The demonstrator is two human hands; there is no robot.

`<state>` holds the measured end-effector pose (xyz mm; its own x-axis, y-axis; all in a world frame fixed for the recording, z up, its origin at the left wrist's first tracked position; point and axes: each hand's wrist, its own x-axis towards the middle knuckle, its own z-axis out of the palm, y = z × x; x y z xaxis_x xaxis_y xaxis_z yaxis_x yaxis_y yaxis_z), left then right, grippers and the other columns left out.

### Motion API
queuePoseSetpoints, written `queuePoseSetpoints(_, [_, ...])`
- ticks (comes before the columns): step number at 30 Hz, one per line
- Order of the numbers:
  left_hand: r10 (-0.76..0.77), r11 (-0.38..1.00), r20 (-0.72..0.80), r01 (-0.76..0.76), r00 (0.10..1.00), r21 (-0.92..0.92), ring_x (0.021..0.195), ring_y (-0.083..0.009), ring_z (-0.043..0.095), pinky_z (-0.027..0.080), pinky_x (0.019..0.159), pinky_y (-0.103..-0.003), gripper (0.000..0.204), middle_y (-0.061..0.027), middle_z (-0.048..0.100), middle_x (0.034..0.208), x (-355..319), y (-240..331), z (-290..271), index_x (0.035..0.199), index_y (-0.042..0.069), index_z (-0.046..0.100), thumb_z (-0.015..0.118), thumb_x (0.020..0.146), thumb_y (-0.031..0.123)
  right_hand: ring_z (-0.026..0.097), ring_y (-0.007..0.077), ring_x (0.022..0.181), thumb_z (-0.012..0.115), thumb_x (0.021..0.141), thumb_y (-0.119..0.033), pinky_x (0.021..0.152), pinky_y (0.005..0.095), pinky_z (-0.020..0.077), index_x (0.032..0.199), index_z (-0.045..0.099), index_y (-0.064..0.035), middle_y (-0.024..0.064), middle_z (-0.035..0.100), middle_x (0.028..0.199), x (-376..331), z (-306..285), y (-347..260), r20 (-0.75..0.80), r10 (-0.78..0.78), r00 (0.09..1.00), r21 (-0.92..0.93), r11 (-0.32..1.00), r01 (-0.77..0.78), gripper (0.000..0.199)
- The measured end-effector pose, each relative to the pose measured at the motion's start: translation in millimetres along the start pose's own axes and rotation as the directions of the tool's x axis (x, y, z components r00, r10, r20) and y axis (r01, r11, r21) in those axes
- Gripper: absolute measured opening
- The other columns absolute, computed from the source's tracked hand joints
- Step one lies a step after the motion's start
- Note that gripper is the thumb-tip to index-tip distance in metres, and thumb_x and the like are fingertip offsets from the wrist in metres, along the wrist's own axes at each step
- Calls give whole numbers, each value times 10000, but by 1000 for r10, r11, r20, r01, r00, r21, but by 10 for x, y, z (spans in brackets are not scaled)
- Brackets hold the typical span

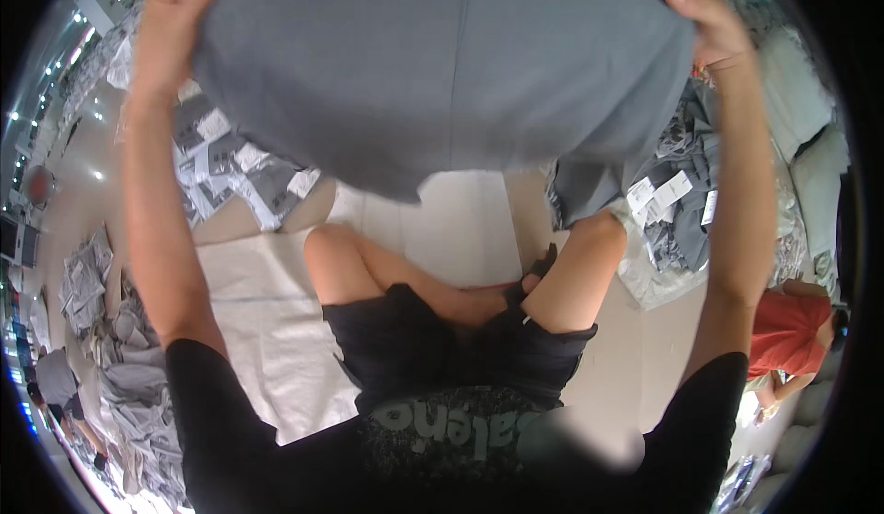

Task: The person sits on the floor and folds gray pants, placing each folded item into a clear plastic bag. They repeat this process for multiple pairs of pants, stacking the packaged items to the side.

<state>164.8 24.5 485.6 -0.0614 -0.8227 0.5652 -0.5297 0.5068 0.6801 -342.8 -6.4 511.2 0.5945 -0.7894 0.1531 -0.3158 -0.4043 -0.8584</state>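
Plainly stretched between both hands, a grey garment (pixel 442 72) hangs across the upper middle of the view, running out past the upper edge. The left hand (pixel 180 17) grips its left side, thumb laid over the cloth; the right hand (pixel 709 17) pinches its right side, thumb on the near face and the other fingers partly cut off or hidden. The two hands are wide apart, arms raised, and the fabric spreads fairly flat, with a vertical seam near the centre and an uneven lower edge drooping beyond the knees.

Below it, the person sits cross-legged in black shorts (pixel 470 353) and a black shirt (pixel 249 440) with pale lettering. A white board (pixel 474 228) lies flat on the floor in front of the legs, and a cream sheet (pixel 262 321) is spread at the left. Beyond the left knee lie packaged garments (pixel 267 187) in clear bags; beyond the right knee is a heap of dark grey clothes (pixel 686 228) with white tags. More grey clothing (pixel 138 385) is piled at far left. At far right, a person in a red top (pixel 790 330) bends near pale sacks (pixel 787 90).
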Motion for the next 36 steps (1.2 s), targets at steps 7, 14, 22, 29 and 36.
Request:
queuePoseSetpoints(7, [11,959,50,-25,999,281,753,-60,504,441,683,-263,388,-8,599,769,-79,-636,571,909,-27,652,673,1056,332,755,185,917,757,934,-558,864,318,589,1173,762,-2,131,778,1032,201,174,591,-276,40,960,-67,996,-61,605])
queuePoseSetpoints(14, [191,970,134,-208,972,127,640,-98,473,434,597,-334,498,-75,586,689,-223,205,285,853,-40,638,759,977,427,732,194,1040,741,973,-432,926,320,568,1268,712,10,119,762,1139,-138,232,-101,-181,-63,981,25,997,69,531])
queuePoseSetpoints(22, [34,970,54,-46,998,240,643,-131,503,446,618,-365,509,-65,604,675,159,-445,754,824,-32,629,693,1012,437,748,180,926,697,1013,-435,843,321,586,1194,722,27,121,771,1088,308,110,496,-370,109,922,25,994,-108,497])
queuePoseSetpoints(29, [-414,872,-91,366,906,-326,752,-192,641,527,700,-367,318,-87,696,872,167,232,1118,1035,-51,686,616,1053,259,725,216,983,641,1034,-497,886,379,568,1227,694,29,134,759,1036,410,160,575,-494,58,868,-141,979,-146,563])
queuePoseSetpoints(36, [-354,890,-334,205,874,-406,931,-254,732,583,801,-400,294,-118,688,935,211,178,1291,1130,-79,636,577,1062,202,715,197,924,631,1066,-268,810,324,572,1132,751,-22,81,760,1040,331,502,115,-599,82,797,244,966,83,282])
